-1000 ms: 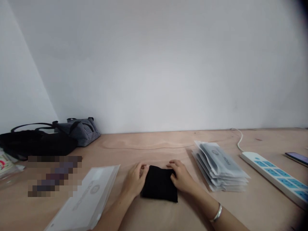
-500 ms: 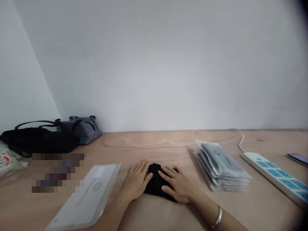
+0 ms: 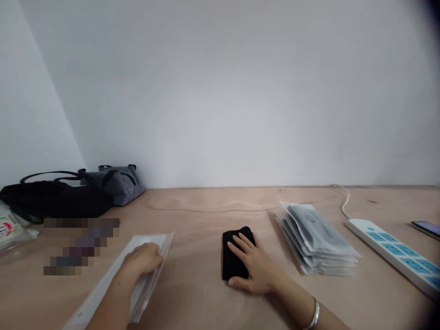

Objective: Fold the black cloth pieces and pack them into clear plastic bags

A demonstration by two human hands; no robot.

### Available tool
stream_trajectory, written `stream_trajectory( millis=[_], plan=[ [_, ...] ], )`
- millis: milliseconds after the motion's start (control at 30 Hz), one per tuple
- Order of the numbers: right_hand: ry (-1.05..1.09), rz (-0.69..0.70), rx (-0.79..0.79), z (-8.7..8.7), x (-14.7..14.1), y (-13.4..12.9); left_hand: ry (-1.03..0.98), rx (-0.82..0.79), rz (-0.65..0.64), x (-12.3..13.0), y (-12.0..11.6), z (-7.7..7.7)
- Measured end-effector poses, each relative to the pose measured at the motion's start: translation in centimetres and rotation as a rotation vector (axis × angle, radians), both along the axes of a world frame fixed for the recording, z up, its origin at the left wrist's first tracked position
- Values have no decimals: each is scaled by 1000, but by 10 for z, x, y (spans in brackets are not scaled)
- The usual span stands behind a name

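Observation:
A folded black cloth (image 3: 234,261) lies on the table in front of me, its long side now pointing away. My right hand (image 3: 253,266) rests flat on it with fingers spread, a silver bangle on the wrist. To the left, my left hand (image 3: 146,257) is over a frosted plastic zip bag (image 3: 103,291), fingers curled at its right edge. The fingertips are partly hidden, but they seem to grip the bag's upper layer. My left forearm covers most of the bag's print.
Right of the cloth stands a stack of filled frosted zip bags (image 3: 314,238). Beyond it are a white power strip (image 3: 392,252) with a cable and a phone (image 3: 426,228). At back left sit a black bag (image 3: 68,200) and a striped bag (image 3: 125,185). A blurred patch hides something.
My left hand has left the black cloth and moved left onto the zip bag, its fingers now curled. The cloth has turned and shifted slightly right under my right hand.

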State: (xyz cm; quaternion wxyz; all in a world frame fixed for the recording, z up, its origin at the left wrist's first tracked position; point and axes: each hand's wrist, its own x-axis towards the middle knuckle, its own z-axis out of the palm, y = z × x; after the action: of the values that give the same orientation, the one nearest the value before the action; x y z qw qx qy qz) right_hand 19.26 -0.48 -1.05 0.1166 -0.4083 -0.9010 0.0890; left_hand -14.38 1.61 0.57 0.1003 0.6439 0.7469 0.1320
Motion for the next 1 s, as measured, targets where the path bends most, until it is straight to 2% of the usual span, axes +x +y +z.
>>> stream_trajectory(
  millis=[67, 200, 300, 367, 467, 600, 800, 1000],
  plan=[
    [-22, -5, -61, -5, -2, 0, -6, -16, -98, 23, 3, -4],
    [-41, -107, -56, -13, -4, 4, -49, 31, -291, 88, 10, -19],
    [-33, -217, -51, -19, -1, 11, -87, 112, -374, 130, 14, -33],
    [25, -292, -65, -21, 4, 16, -110, 159, -402, 146, 15, -39],
    [194, -314, -99, -22, 11, 21, -142, 195, -410, 154, 16, -45],
    [327, -209, -137, -18, 8, 14, -173, 203, -409, 152, 17, -48],
    [173, -18, -168, -6, -5, -5, -204, 184, -432, 148, 18, -48],
    [80, -43, -168, 0, -1, 3, -231, 195, -437, 149, 15, -47]
  ],
)
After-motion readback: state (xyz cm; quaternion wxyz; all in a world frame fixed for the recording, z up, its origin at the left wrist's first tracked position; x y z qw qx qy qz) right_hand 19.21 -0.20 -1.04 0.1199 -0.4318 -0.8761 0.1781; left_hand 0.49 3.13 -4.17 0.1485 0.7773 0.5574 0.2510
